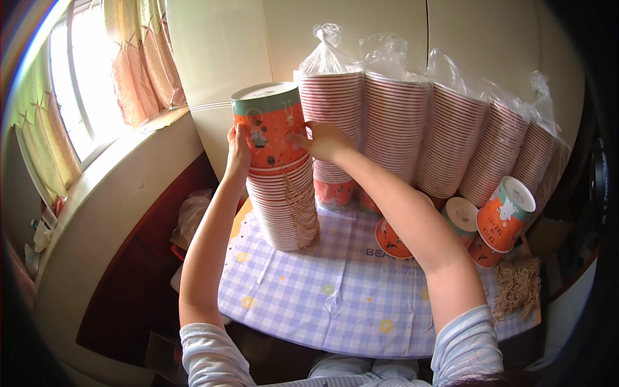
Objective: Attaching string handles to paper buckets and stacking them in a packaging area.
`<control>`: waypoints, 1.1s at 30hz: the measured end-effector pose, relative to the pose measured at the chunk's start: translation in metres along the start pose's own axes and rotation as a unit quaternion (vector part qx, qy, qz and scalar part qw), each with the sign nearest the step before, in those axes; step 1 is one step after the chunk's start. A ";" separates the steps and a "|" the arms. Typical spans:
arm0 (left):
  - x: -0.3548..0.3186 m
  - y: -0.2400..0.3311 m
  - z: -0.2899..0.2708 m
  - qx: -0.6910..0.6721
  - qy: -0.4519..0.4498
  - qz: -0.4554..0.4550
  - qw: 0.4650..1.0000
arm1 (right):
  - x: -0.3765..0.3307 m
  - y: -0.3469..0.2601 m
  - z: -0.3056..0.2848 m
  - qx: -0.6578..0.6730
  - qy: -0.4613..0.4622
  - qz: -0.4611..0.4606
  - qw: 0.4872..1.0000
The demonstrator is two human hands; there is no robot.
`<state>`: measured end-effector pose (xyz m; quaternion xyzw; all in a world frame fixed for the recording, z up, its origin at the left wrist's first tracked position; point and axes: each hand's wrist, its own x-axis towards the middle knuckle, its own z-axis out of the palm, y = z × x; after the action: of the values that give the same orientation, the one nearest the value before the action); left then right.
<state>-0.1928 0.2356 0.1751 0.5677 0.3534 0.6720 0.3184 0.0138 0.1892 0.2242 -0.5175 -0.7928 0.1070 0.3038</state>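
Note:
A tall stack of nested paper tubs (281, 206) stands upside down on the table in front of me. Its top tub (269, 138) is orange with a teal band and small printed figures, its white base facing up. My left hand (238, 149) presses against the left side of that tub, thumb upward. From the right, my right hand (327, 141) grips the same tub, its fingers partly hidden behind it. Thin tan cords (303, 209) hang down the right side of the stack.
Several tall tub stacks in clear plastic bags (394, 122) line the back. Loose orange tubs (506, 216) stand at the right, beside a bundle of tan cords (518, 287). A purple checked cloth (309, 303) covers the table. A curtained window (84, 84) is at the left.

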 end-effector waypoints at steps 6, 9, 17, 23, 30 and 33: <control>-0.001 -0.003 -0.004 0.024 -0.006 0.006 1.000 | -0.007 -0.006 -0.002 -0.001 -0.008 0.017 1.000; -0.002 -0.003 -0.002 0.018 -0.001 0.020 1.000 | -0.004 -0.003 0.000 -0.001 -0.008 0.008 1.000; -0.008 0.001 0.000 0.042 0.003 0.040 0.998 | -0.003 0.000 0.003 0.000 -0.009 0.002 1.000; -0.017 -0.003 0.001 0.085 0.022 0.037 0.995 | -0.009 0.002 0.007 0.018 0.014 -0.004 1.000; -0.019 -0.034 -0.023 -0.043 0.014 -0.023 0.999 | -0.016 0.027 0.030 0.077 -0.006 0.015 0.997; -0.038 -0.031 -0.011 0.012 0.043 0.056 0.997 | -0.047 0.056 0.046 0.365 -0.039 0.185 0.912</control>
<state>-0.1973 0.2199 0.1270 0.5608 0.3423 0.7084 0.2578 0.0421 0.1795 0.1429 -0.5031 -0.6003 0.4632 0.4148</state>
